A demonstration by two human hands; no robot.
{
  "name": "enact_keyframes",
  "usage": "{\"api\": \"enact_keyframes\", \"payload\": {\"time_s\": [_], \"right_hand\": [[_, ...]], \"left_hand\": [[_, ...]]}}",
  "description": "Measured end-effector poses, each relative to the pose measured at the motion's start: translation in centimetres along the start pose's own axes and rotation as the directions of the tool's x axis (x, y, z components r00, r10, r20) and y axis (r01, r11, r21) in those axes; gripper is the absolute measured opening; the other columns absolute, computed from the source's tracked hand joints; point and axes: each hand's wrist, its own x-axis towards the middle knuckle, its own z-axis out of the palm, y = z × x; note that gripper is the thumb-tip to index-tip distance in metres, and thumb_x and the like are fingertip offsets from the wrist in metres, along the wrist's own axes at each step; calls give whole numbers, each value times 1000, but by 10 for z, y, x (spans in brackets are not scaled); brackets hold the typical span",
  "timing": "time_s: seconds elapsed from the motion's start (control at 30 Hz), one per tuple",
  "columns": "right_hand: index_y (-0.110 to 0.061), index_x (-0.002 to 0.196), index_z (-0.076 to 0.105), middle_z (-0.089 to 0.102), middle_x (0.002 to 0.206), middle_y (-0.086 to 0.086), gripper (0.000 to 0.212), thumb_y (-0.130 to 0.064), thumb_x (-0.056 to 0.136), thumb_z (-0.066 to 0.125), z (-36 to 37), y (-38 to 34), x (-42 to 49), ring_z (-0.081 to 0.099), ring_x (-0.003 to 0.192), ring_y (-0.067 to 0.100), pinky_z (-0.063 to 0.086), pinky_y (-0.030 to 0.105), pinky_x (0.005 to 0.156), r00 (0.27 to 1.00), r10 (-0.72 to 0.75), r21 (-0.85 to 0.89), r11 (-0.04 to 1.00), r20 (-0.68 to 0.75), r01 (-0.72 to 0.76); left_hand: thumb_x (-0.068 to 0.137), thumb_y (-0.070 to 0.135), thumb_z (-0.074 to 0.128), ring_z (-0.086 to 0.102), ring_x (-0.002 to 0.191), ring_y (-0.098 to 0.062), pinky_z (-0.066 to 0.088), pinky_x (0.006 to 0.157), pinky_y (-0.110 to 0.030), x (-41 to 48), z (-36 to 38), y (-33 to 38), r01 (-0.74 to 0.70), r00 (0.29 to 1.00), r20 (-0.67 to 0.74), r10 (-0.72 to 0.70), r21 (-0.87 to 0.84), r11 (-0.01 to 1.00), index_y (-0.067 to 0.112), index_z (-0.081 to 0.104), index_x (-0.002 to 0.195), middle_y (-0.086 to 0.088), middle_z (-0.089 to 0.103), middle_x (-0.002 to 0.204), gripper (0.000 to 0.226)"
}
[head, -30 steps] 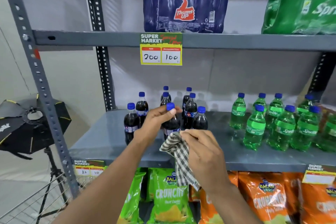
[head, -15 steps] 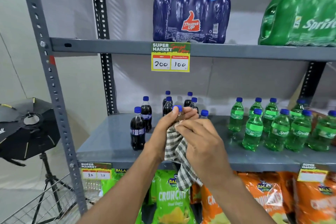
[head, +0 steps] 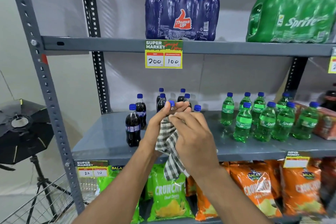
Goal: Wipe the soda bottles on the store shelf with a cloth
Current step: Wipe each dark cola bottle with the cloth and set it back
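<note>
A dark soda bottle point(head: 171, 106) has been lifted off the middle shelf point(head: 109, 138) and brought up closer to the camera than it was a second ago, when it was near the other dark bottles point(head: 133, 125). It is now held in front of that group. The neck, just under the blue cap, is gripped by the left hand point(head: 164, 120), with the fingers closed around it. The checked cloth point(head: 168, 143) is pressed around the bottle's body by the right hand point(head: 192, 138), whose fingers are curled shut on the cloth. So the wiping of this bottle is judged to be under way, and many bottles, dark and green point(head: 242, 123), are left to be done. Most of the bottle is hidden by the hands and cloth; only its cap and a bit of neck can be seen. The label cannot be read.
</note>
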Motion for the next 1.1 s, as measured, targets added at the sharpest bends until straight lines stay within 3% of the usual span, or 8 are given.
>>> {"api": "enact_keyframes", "payload": {"time_s": [0.1,0.23,0.37,0.6,0.73,0.87,0.97,1.1], "right_hand": [[-5,106,74,71,103,5,35,0,90,44,3,-4,-2,60,92,27,55,39,87,1000,0,-9,1000,10,0],[-5,113,72,69,110,4,35,-1,92,44,1,-6,-29,58,98,25,54,35,89,998,-36,-14,999,57,37],[-4,114,71,68,110,5,40,4,85,45,-3,-3,-55,54,102,22,51,32,93,991,-63,-13,998,114,65],[-3,112,73,70,107,7,36,7,83,55,4,2,-11,59,97,25,55,37,90,996,80,21,997,-28,-79],[-6,108,74,70,103,4,36,8,80,57,4,0,5,59,93,26,55,39,85,992,123,24,992,13,-123],[-6,105,74,70,100,3,33,-2,91,44,2,-2,-8,57,91,24,55,37,84,998,43,22,999,52,-45],[-6,107,71,68,106,3,33,3,88,46,1,3,-32,55,93,25,52,35,86,989,-67,37,997,130,63],[-6,118,68,65,116,3,41,9,85,48,2,19,-70,55,101,25,48,30,95,974,-85,123,991,212,60]], "left_hand": [[100,45,55,51,138,-32,42,113,-39,1,-4,1,-35,999,-24,36,62,998,1,66,127,-18,60,142,52],[95,42,58,59,129,-31,45,111,-46,2,-4,2,-66,997,-53,63,-50,997,3,75,111,-16,69,131,45],[98,38,52,61,127,-31,48,108,-45,0,-3,5,-86,994,-68,82,-64,994,4,76,106,-16,70,129,42],[99,39,57,57,132,-30,49,107,-39,-2,2,-1,64,998,17,-63,-79,995,2,69,123,-17,65,136,46],[103,38,54,64,122,-26,51,104,-37,-3,-1,-7,136,988,94,-124,-123,983,1,63,129,-13,69,128,46],[97,38,63,56,132,-31,51,101,-36,-1,-10,-11,19,999,-29,-21,-67,998,-1,68,124,-19,64,136,48],[95,43,61,58,130,-32,52,103,-42,3,-13,-9,-40,993,-114,38,-14,999,4,73,117,-17,65,136,47],[91,45,62,62,126,-28,54,99,-42,8,-16,0,-61,989,-134,59,-7,998,8,76,112,-13,69,131,45]]}}
